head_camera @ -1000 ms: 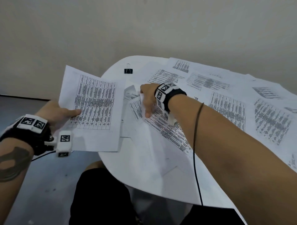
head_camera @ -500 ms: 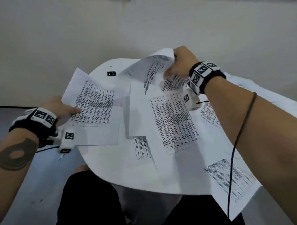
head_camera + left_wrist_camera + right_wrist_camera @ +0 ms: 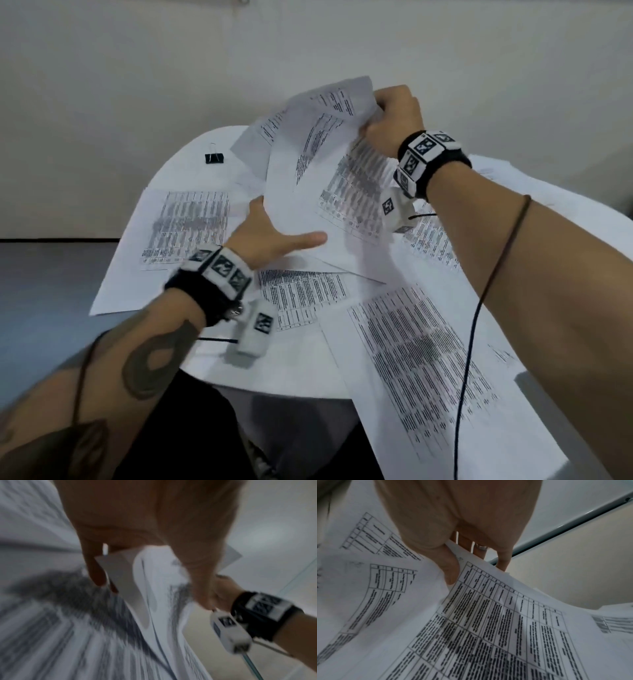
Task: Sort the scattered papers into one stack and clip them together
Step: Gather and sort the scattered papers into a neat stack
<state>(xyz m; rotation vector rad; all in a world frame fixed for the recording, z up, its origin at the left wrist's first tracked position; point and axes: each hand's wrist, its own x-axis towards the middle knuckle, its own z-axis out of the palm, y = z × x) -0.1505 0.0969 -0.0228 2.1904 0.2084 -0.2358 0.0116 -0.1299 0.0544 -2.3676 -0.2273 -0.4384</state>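
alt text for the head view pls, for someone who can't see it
The right hand lifts a fanned bunch of printed sheets above a round white table strewn with more papers, while the left hand reaches under them, thumb on top. A black binder clip sits at the far-left edge.

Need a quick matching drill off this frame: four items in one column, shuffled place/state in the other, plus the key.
Column 1
1. binder clip
2. right hand
3. left hand
4. lifted sheets

Column 2
A. reaching in at the lower edge of the raised papers
B. lying alone at the far left part of the table, touched by neither hand
C. gripping several papers by their top edge
D. held up off the table, curling

Pairs: 1-B, 2-C, 3-A, 4-D
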